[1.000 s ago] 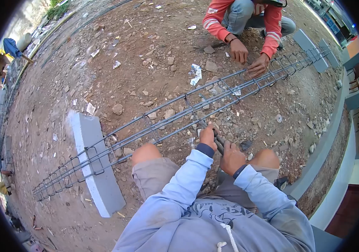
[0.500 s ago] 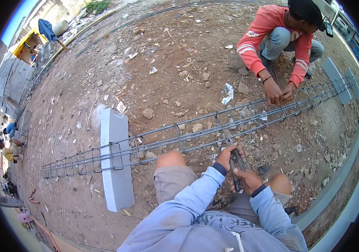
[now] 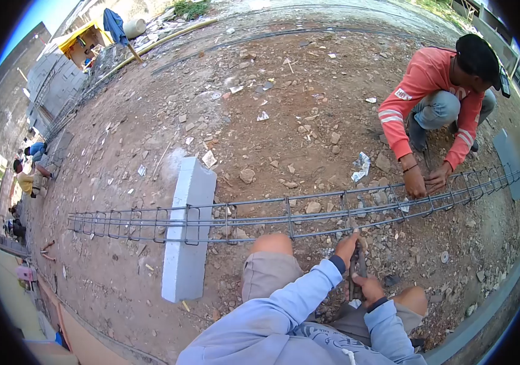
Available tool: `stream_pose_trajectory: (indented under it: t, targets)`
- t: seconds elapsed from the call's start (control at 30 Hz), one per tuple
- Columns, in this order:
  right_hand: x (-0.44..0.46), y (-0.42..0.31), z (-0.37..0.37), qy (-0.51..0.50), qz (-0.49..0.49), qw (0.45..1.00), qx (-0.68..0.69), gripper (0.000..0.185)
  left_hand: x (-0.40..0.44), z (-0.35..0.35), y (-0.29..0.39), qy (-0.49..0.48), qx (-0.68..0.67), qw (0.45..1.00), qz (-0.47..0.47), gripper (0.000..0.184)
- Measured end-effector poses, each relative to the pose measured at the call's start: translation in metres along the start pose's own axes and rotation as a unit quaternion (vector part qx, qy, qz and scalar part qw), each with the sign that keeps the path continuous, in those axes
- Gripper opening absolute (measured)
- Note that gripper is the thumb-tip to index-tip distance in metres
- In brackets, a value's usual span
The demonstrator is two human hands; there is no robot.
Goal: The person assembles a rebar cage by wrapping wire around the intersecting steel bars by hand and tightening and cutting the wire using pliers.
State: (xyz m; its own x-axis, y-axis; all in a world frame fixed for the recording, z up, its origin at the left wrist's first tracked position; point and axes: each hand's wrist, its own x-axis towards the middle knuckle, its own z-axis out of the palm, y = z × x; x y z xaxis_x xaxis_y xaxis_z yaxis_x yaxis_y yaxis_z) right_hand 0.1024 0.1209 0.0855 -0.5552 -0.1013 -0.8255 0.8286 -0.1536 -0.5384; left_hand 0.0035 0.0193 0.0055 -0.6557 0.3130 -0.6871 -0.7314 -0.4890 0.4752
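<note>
A long rebar cage (image 3: 260,221) of thin steel bars and square stirrups crosses in front of my knees. Just below its nearest bar, my left hand (image 3: 346,247) is closed around the upper part of a pair of dark pincers (image 3: 362,263), with its fingertips close to a stirrup joint. Lower down, my right hand (image 3: 370,289) grips the pincers' handles. Whether the jaws touch the bar or a tie wire is too small to tell.
A pale block (image 3: 183,267) props the cage on the left, and a grey block (image 3: 506,155) stands at its right end. A crouching co-worker (image 3: 433,103) has both hands on the cage. Rubble (image 3: 248,176) litters the ground. Other people (image 3: 31,179) are far left.
The view has swung, so the cage and co-worker appear further right and lower. My left fingers now reach up to the bar; both hands stay on the pincers.
</note>
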Motion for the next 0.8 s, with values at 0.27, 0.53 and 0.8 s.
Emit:
stream_pose_trajectory:
  t: [0.27, 0.53, 0.8]
  targets:
    - [0.012, 0.023, 0.01, 0.107, -0.038, 0.991, -0.074, 0.035, 0.075, -0.044, -0.051, 0.08, -0.06, 0.993, -0.061, 0.038]
    - [0.023, 0.024, 0.002, 0.144, -0.087, 0.982, -0.081, 0.028, 0.032, -0.016, -0.016, 0.119, -0.057, 0.99, -0.041, 0.029]
    - [-0.008, -0.004, 0.014, 0.018, -0.11, 0.992, 0.065, 0.008, -0.026, 0.013, 0.04, -0.087, -0.113, 0.989, -0.044, 0.026]
